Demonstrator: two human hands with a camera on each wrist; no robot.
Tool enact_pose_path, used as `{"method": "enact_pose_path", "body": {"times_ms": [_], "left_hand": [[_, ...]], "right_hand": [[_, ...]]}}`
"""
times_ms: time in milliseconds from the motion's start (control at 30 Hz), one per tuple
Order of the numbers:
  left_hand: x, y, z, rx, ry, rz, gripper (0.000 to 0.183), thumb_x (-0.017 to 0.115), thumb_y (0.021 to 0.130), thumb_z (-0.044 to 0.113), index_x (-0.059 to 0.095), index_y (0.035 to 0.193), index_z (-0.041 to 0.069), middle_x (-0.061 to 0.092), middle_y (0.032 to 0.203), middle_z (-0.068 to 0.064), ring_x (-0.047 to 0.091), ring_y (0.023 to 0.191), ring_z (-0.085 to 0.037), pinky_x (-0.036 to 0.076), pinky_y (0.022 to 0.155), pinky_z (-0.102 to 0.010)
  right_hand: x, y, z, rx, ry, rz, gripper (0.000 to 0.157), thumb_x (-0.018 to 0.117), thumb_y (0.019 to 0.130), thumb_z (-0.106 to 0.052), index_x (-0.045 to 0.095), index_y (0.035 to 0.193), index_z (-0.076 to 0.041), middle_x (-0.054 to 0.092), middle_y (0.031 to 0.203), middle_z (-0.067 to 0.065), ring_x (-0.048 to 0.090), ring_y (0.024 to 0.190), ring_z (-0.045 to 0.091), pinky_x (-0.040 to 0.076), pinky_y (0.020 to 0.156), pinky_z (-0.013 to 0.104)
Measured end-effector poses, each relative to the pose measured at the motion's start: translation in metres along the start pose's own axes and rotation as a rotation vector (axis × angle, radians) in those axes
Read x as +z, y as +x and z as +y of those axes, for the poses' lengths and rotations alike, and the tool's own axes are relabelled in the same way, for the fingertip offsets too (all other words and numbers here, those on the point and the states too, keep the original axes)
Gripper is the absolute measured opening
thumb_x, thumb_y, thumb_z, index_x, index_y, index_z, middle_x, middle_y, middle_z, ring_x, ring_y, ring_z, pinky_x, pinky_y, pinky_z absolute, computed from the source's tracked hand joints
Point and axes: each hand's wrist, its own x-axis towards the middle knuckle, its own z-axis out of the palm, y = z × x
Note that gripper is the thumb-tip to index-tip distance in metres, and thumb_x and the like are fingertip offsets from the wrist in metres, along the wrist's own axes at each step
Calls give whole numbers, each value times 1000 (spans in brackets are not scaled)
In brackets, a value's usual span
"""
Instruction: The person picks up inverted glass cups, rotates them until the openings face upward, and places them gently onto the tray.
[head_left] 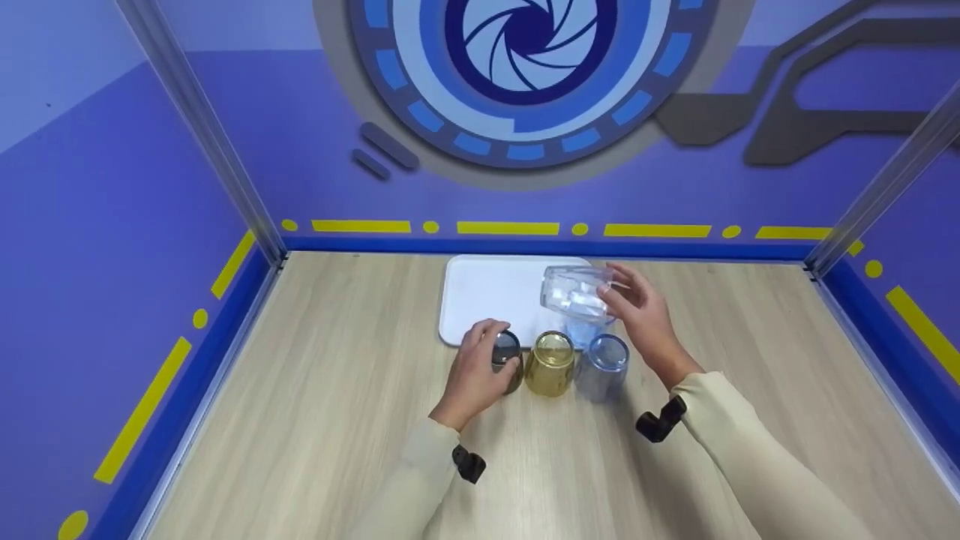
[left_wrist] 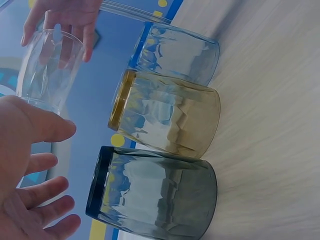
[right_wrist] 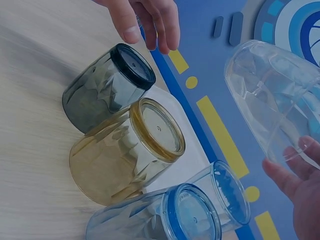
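My right hand (head_left: 651,322) pinches a clear tumbler (head_left: 571,291) between thumb and fingers at one end, the glass tipped on its side above the right part of a white tray (head_left: 487,296). The tumbler lies left of that hand, its long axis running roughly crosswise, the far end pointing over the tray. My left hand (head_left: 472,379), fingers spread and apart from the thumb, is the nearer to a dark grey tumbler (head_left: 507,345), which stands bottom-up on the wood-grain surface (head_left: 337,420) just to its right; the wrist views show a gap between the two. An amber tumbler (head_left: 551,367) and a blue tumbler (head_left: 604,358), also inverted, continue the row rightward along the tray's near edge, standing between my left hand and my right forearm. A second blue glass (right_wrist: 231,194), partly hidden, stands behind the first by the tray's near right corner; I judge it the closest obstacle to lowering the clear tumbler there. Beyond the tray rises a blue-violet wall (head_left: 300,150) with yellow dashes.
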Motion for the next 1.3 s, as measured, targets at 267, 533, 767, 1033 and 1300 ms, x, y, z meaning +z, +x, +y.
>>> {"method": "enact_pose_path", "body": {"times_ms": [267,533,767,1033,1300], "left_hand": [[1,3,-1,-3,46,-19,50,70,87,22,53,134,14,48,139,-7,47,129,-25,46,102,-43],[3,5,0,9,73,-25,52,71,87,23,53,135,14,49,138,-7,48,129,-25,45,104,-42],[6,6,-2,16,102,-20,56,74,84,23,53,136,14,49,139,-7,48,129,-25,46,102,-42],[8,7,-2,11,139,-28,59,74,83,22,52,137,13,48,140,-7,46,131,-26,44,105,-42],[9,9,-3,-4,216,-57,52,70,87,18,52,136,14,51,138,-11,50,128,-28,46,103,-43]], "right_hand": [[3,6,1,-25,3,33,55,62,94,-26,42,143,-11,47,142,15,50,127,28,51,84,15],[2,8,0,-13,-44,43,58,63,93,-34,42,144,-15,47,143,12,49,131,26,49,86,16],[0,10,2,-2,-58,55,59,63,92,-38,43,144,-17,47,143,12,49,131,26,50,89,18],[-1,12,5,10,-120,102,63,63,91,-47,42,144,-20,48,142,8,50,131,24,49,97,33],[3,14,4,24,-109,111,66,64,89,-48,41,145,-20,44,145,11,43,136,29,41,108,49]]}}
